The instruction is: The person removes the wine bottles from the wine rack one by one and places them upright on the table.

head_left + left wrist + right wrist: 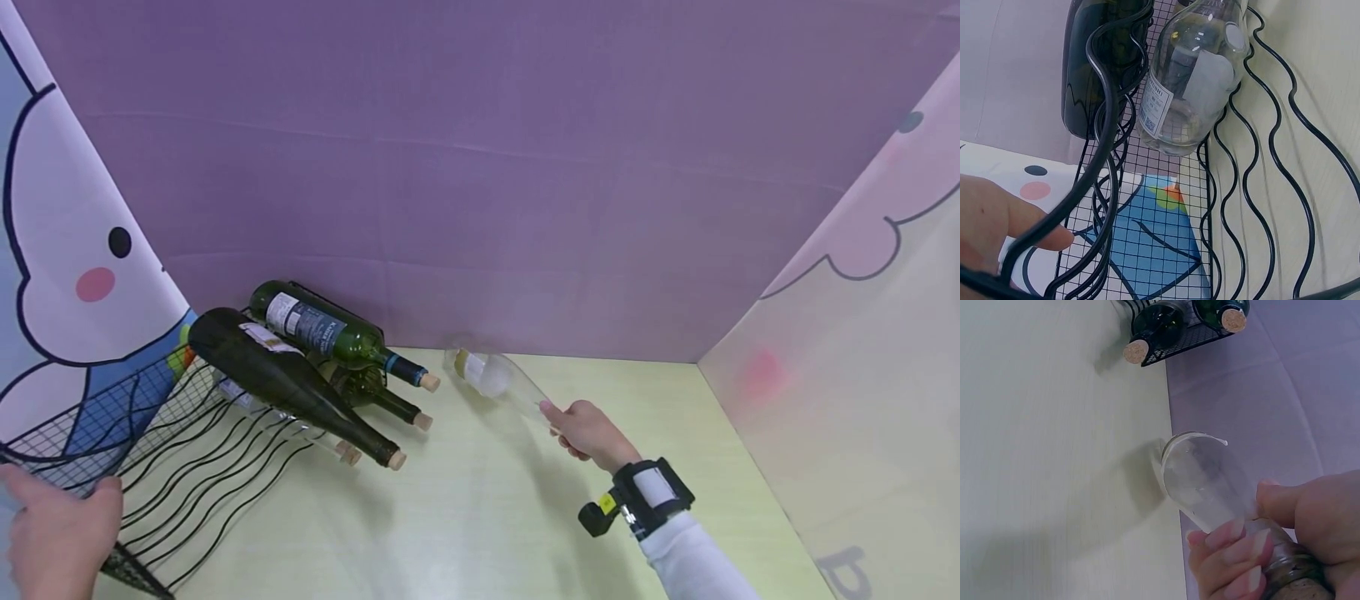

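Observation:
My right hand [592,433] grips a clear glass bottle [506,379] by its neck, near the wall. The right wrist view shows the fingers [1229,556] curled round the neck, close to the cork [1304,590]. My left hand [63,529] holds the near end of a black wire wine rack [198,467] at the left. On the rack lie a dark bottle [285,379], a green bottle with a blue label [356,342], another green bottle [390,404] and a clear bottle [1191,81]. All their necks point right, with corks in.
A pale tabletop [450,517] spreads below. Purple cloth [480,167] forms the back wall, and printed panels stand at the left [67,233] and right [847,400]. Corked necks stick out past the rack's right side.

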Demonstrator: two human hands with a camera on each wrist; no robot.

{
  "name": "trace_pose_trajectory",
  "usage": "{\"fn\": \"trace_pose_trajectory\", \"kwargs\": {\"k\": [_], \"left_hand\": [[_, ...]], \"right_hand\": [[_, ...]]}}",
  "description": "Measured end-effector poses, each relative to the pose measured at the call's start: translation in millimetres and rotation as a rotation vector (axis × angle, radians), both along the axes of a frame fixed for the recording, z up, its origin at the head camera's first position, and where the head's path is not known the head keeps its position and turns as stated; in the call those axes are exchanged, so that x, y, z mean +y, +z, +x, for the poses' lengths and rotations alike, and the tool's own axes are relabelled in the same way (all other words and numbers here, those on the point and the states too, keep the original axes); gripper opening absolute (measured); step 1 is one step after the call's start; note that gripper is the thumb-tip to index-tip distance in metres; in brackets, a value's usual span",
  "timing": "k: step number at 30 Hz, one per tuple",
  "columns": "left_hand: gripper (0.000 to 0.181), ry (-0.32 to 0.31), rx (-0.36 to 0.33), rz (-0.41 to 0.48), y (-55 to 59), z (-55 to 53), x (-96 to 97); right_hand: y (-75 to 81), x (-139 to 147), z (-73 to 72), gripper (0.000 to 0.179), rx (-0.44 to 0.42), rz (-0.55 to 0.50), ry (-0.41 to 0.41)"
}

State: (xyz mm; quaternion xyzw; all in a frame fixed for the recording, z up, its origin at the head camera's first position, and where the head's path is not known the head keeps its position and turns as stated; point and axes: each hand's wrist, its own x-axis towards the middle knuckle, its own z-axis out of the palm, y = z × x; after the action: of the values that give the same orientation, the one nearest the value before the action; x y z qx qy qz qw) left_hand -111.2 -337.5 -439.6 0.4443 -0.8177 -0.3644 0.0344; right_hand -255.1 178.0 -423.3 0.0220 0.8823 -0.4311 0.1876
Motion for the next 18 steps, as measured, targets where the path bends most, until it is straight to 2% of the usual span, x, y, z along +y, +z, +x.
{"fn": "trace_pose_trajectory", "kwargs": {"k": [6,9,13,14,18], "left_hand": [[0.089,0.01,-0.006,-0.006,-0.5,-0.9,0.3],[0.089,0.013,-0.012,0.0,-0.9,-0.7,0.3],[0.089,0.013,-0.011,0.002,-1.6,-0.5,-0.2],[0.089,0.015,-0.01,0.003,-1.8,-0.8,-0.4],[0.089,0.022,-0.015,0.006,-2.7,-2.0,-1.3]], "right_hand": [[2.5,1,0.5,0.042,-0.007,-0.009,0.032],[5.4,3,0.3,0.033,-0.01,-0.008,0.08],[11.3,7,-1.1,0.011,-0.039,-0.044,0.122],[13.0,7,-1.5,0.012,-0.048,-0.058,0.125],[17.3,10,-3.7,0.035,-0.083,-0.109,0.124]]}}
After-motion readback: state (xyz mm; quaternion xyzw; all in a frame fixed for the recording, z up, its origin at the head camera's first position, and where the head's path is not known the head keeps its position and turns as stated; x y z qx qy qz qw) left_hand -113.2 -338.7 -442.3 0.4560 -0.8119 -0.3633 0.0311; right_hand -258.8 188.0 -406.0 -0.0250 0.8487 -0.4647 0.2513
